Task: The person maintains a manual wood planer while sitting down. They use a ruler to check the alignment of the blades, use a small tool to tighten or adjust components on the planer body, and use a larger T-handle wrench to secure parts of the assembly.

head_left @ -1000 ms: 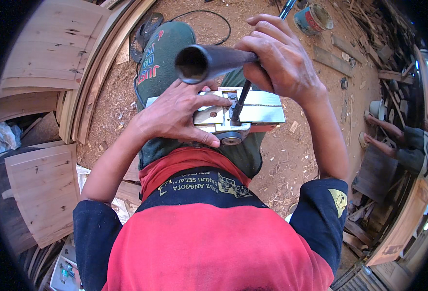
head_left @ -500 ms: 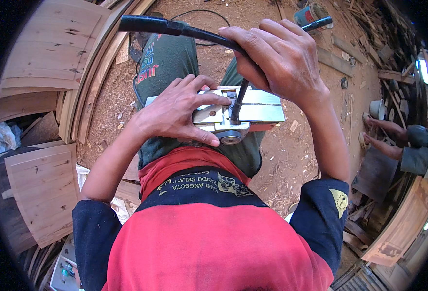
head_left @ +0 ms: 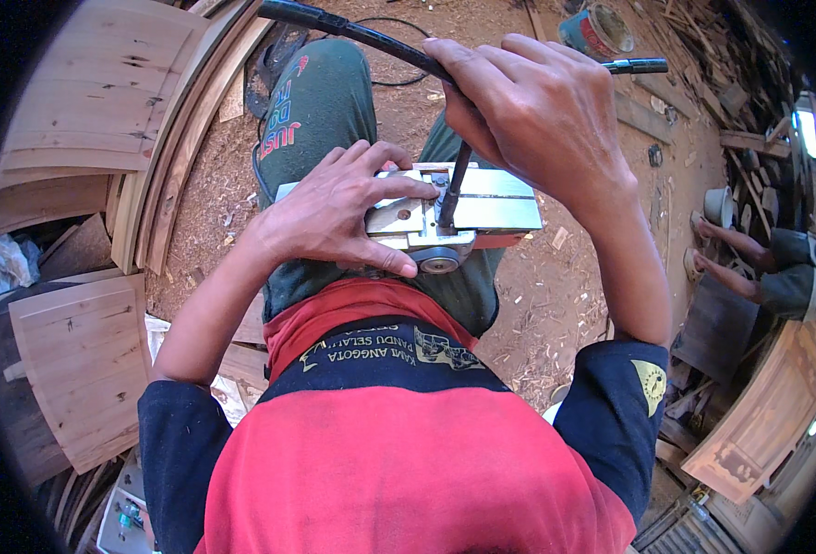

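Note:
An electric hand planer lies with its metal sole up across my thighs. My left hand is closed over its left part, fingers on the sole near the blade slot and thumb by the round knob at the near side. My right hand grips the hub of a black three-armed socket wrench. One arm of the wrench points down, its end at the blade slot beside my left fingertips. The other two arms stick out to the left and right of my fist. My palm hides the hub.
Wooden panels and long boards stand at the left. Shavings cover the dirt floor. A paint bucket and a black cable are ahead. Another person's legs show at the right, near scrap wood and a carved panel.
My right hand has turned the wrench clockwise a little: its left arm swung away from me, its right arm toward me. My left hand and the planer stay put.

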{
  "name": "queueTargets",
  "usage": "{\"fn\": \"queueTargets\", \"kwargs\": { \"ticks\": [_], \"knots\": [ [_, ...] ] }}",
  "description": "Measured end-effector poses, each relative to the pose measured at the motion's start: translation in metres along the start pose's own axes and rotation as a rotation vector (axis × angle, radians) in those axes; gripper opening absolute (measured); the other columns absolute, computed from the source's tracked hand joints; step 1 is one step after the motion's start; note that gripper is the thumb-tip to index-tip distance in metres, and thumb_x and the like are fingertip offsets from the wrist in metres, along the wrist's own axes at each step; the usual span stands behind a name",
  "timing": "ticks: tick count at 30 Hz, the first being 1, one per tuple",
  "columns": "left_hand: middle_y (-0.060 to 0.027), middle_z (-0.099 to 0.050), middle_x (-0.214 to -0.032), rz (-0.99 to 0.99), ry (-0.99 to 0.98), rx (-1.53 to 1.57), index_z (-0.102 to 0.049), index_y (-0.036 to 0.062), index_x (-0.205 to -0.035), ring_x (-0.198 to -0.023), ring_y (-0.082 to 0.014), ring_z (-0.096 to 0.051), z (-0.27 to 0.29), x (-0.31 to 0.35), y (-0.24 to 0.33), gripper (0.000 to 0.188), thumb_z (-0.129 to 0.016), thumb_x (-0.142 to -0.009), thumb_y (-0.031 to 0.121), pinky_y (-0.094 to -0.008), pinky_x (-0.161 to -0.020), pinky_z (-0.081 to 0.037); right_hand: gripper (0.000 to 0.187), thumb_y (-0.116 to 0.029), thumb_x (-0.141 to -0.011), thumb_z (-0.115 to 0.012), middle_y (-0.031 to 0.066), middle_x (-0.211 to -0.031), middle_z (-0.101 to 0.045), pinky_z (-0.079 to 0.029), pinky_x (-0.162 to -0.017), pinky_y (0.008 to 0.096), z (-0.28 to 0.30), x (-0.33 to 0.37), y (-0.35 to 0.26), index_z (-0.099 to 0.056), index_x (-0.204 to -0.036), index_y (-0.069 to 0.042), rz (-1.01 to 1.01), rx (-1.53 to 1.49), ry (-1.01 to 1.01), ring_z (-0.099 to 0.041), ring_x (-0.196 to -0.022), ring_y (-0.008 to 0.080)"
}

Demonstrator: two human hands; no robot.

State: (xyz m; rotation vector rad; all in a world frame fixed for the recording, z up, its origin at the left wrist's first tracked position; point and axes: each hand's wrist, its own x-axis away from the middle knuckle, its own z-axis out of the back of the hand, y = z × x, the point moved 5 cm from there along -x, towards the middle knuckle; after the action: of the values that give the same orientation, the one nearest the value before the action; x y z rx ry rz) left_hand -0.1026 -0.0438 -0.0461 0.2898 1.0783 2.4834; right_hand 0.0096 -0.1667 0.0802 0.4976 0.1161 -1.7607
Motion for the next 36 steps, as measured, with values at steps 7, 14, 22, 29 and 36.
{"fn": "queueTargets", "kwargs": {
  "ticks": [7, 14, 22, 29, 36],
  "knots": [
    [-0.0175, -0.053, -0.143, 0.012, -0.009, 0.003, -0.068, 0.019, -0.138, -0.135, -0.0407, -0.049, 0.001, 0.001, 0.001, 0.088, -0.088, -0.067, 0.068, -0.0532, -0.116, -0.039, 0.035, -0.025, -0.088, -0.077, 0.004, -0.089, -0.076, -0.057, -0.068, 0.0369, 0.001, -0.002, -0.003, -0.074, -0.121, -0.011, -0.009, 0.06, -0.072, -0.072, -0.08, 0.0215],
    [-0.0165, -0.053, -0.144, 0.017, -0.014, 0.005, -0.069, 0.0193, -0.138, -0.136, -0.0396, -0.049, -0.001, 0.0, -0.001, 0.088, -0.088, -0.067, 0.069, -0.0534, -0.116, -0.039, 0.019, -0.015, -0.097, -0.073, 0.0078, -0.086, -0.069, -0.056, -0.082, 0.0399, 0.011, -0.011, 0.015, -0.067, -0.11, -0.004, 0.086, -0.067, 0.095, -0.067, -0.077, 0.0243],
    [-0.0148, -0.056, -0.138, -0.018, 0.046, -0.029, -0.071, 0.0193, -0.136, -0.129, -0.0355, -0.053, -0.001, 0.0, -0.001, 0.088, -0.086, -0.068, 0.073, -0.0483, -0.11, -0.041, 0.018, -0.008, -0.093, -0.076, 0.0085, -0.082, -0.065, -0.052, -0.1, 0.0481, -0.002, -0.004, 0.02, -0.068, -0.108, -0.002, 0.08, -0.382, 0.112, -0.064, -0.079, 0.0272],
    [-0.0144, -0.056, -0.139, -0.022, 0.054, -0.02, -0.071, 0.0192, -0.137, -0.13, -0.0352, -0.053, -0.001, 0.001, -0.002, 0.088, -0.086, -0.068, 0.072, -0.048, -0.11, -0.041, 0.021, -0.008, -0.092, -0.075, 0.0082, -0.09, -0.067, -0.047, -0.112, 0.0526, -0.009, 0.001, 0.02, -0.067, -0.112, -0.002, 0.135, -0.466, 0.053, -0.067, -0.083, 0.0268],
    [-0.0158, -0.053, -0.145, 0.039, -0.022, -0.001, -0.07, 0.0208, -0.136, -0.139, -0.0385, -0.047, 0.001, -0.001, 0.001, 0.086, -0.089, -0.067, 0.067, -0.0522, -0.119, -0.037, 0.026, -0.007, -0.091, -0.074, 0.0078, -0.092, -0.068, -0.041, -0.12, 0.0556, -0.012, 0.006, 0.021, -0.066, -0.115, -0.003, 0.126, -0.523, 0.019, -0.07, -0.089, 0.0254]
  ]
}}
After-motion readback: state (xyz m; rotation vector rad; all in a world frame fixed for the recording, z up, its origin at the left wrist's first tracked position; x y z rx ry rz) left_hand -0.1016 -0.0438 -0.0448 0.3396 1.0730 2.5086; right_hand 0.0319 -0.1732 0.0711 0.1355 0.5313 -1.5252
